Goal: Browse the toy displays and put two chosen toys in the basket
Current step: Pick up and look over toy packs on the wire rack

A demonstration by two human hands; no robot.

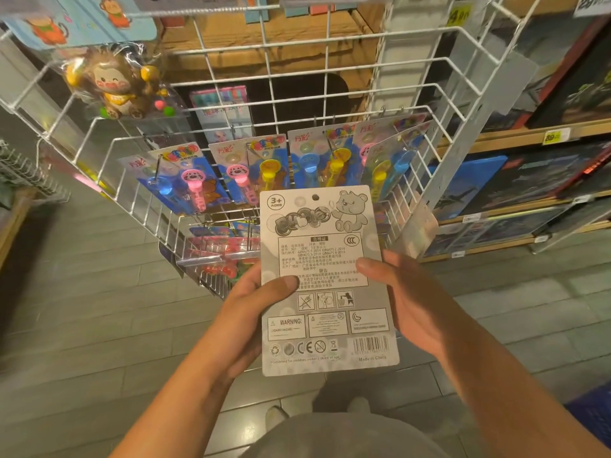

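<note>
The toy card (325,279) is held upright in front of the wire rack (264,133), its grey printed back turned to the person, so the toy itself is hidden. The left hand (254,312) grips the card's left edge, thumb curled over the print, the fingers behind it out of sight. The right hand (406,302) holds the card's right edge the same way, thumb pressed across the text. Just above the card, more bubble wand packs (254,166) hang on the rack's hooks; up and to the card's left hangs a bagged monkey toy (115,87). A blue shape (591,411) far below the card's right may be the basket, though that is unclear. The step looks like checking the pack; doing it well means keeping the thumbs off the label and holding the card flat and steady before carrying it down to the basket
</note>
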